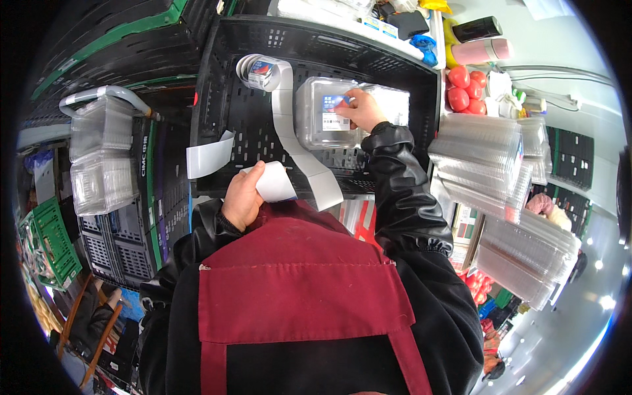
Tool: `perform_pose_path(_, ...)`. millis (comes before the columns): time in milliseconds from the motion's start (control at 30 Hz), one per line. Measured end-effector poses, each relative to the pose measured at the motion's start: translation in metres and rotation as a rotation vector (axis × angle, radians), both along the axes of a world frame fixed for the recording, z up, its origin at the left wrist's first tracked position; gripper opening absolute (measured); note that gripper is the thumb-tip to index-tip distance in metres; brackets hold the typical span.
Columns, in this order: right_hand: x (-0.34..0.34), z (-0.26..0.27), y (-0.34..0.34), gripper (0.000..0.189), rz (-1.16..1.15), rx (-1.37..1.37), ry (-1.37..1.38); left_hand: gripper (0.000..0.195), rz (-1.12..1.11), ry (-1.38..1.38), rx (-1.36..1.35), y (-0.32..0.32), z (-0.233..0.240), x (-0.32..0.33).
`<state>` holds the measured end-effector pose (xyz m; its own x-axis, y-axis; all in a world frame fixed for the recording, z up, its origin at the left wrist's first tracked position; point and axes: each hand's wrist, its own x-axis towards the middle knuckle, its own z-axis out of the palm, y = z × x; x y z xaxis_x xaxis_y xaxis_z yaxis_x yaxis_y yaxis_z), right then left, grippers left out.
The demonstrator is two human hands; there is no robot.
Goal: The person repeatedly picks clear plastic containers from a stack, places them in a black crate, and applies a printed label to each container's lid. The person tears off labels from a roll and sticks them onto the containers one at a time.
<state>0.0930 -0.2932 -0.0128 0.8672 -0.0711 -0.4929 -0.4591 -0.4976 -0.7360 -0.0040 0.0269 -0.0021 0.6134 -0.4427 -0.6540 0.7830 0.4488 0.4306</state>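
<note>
My right hand [364, 111] has its fingers on a printed label [335, 116] on top of a clear plastic container [313, 136]. Beside it, partly under my right wrist, lies a white printed sheet or label area [395, 98], its nature unclear. My left hand [243, 197] grips a strip of labels [275, 181] between thumb and fingers. A roll of labels [259, 73] stands in the black plastic crate [316, 34]; its pale strip [291, 133] runs down past the container over the crate's near edge. Another loose piece of strip [211, 155] hangs over the crate's left edge.
Stacked clear plastic containers stand at right [479, 158] and at left [101, 153]. Red round fruits or balls [466, 89], a pink bottle [481, 50] and a black bottle [476, 29] are at upper right. Other people are partly visible at the lower edges.
</note>
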Motion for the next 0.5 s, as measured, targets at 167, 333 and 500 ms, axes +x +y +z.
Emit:
perform_pose_path(167,0.002,-0.006,0.003,0.045,0.024,-0.068,-0.019,0.042,-0.019,0.003,0.006,-0.002,0.001,0.002)
perform_pose_path(333,0.000,0.006,0.024,0.063,0.085,-0.530,-0.135,0.041,-0.221,-0.038,-0.062,0.002,0.017,0.006)
perform_pose_path(500,-0.033,0.024,0.004,0.092,-0.152,-0.959,-0.540,0.038,-0.845,-0.244,-0.131,0.020,0.040,0.006)
